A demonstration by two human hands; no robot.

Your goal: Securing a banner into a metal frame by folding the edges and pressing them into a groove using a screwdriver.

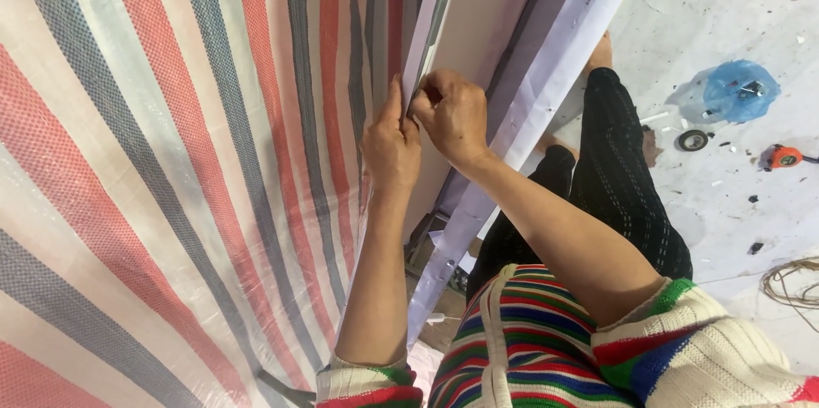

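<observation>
We have both hands at the long edge of a pale panel [486,16], where the striped woven tarp [171,161] meets it; our left hand [391,148] lies flat along the seam with its fingers pressed together against the tarp's edge, clamping nothing that we can see; our right hand [454,114] is curled, its fingers pinched onto something small at the panel's edge, most likely a strip of protective film [563,41], though the grip itself is hidden; the panel stands tall and tilted, running from the top of the view down past our knees; we judge it stiff and fairly heavy, best held by its long edges, while the film is thin, light and liable to tear, so it wants a pinch close to the edge; the tarp is soft and slippery; on the floor [734,186] to the right, well apart, lie a blue plastic bag [738,88], a roll of tape [693,140], an orange tape measure [783,156] and a coil of cord [793,284].
</observation>
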